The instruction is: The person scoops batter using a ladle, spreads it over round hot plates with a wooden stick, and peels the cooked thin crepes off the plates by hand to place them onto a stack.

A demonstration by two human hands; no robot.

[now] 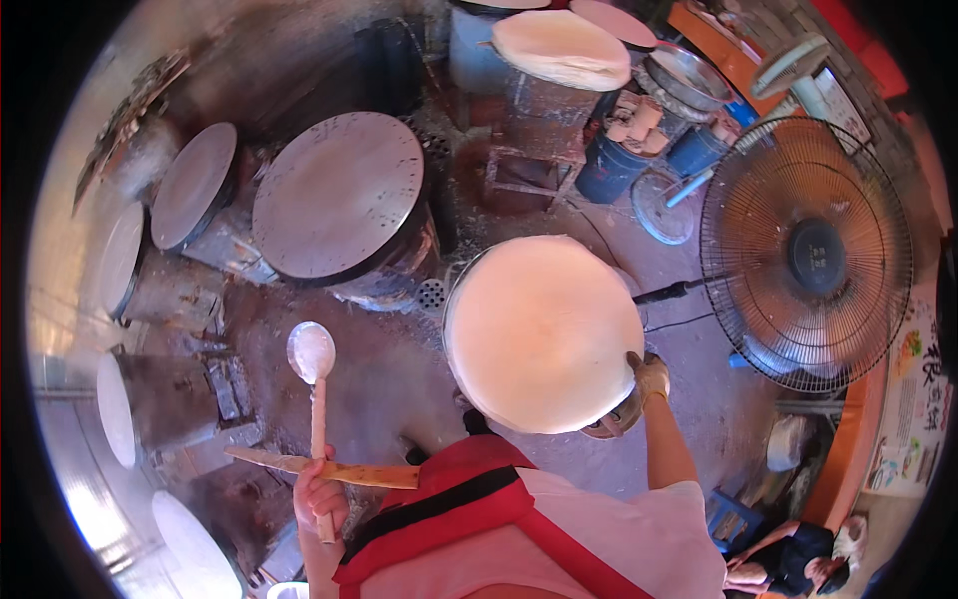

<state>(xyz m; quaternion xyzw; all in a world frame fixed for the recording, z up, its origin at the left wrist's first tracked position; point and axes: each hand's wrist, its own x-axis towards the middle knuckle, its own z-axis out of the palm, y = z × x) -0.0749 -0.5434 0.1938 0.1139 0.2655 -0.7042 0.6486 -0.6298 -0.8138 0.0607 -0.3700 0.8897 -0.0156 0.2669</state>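
Note:
My bare left hand (320, 496) grips two tools together. One is a ladle (311, 352) with a pale, coated bowl and a long light handle, pointing away from me. Crossing it is a flat wooden spreader blade (359, 474), its left end coated with something pale. On my right hand (651, 380) there is a worn glove. It pinches the right edge of a large, pale round flatbread (542, 333), thumb on top. A thin dark rim shows along the flatbread's left side; what supports it underneath is mostly hidden.
A large round griddle (340, 195) on a drum stove stands ahead left, with several smaller griddles (196, 186) curving down the left. A flatbread stack (561, 49) rests on a stand. At right are a caged floor fan (812, 254), a fuel bucket (614, 168) and a seated person (793, 558).

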